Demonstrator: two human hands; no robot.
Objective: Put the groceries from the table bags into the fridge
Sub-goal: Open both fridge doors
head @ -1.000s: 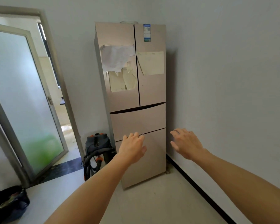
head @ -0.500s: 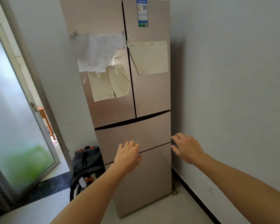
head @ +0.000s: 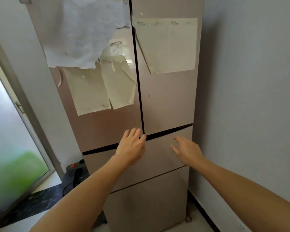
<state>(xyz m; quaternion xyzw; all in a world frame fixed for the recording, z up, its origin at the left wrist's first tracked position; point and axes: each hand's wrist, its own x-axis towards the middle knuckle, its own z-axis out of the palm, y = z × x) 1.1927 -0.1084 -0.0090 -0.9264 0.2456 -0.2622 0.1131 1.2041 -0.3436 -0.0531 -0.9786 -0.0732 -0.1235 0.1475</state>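
Note:
A tall beige fridge fills the middle of the view, with two upper doors and two drawers below, all closed. Paper sheets and a white cloth hang on the doors. My left hand reaches to the bottom edge of the left upper door, fingers straight, fingertips at the dark gap by the centre seam. My right hand hovers in front of the upper drawer with fingers spread and holds nothing. No groceries or bags are in view.
A grey wall stands close on the fridge's right. On the left is a frosted glass door in a metal frame. A dark vacuum cleaner sits on the floor beside the fridge's lower left.
The view has closed in on the fridge. Both hands have risen from the lower drawer line to the gap under the upper doors.

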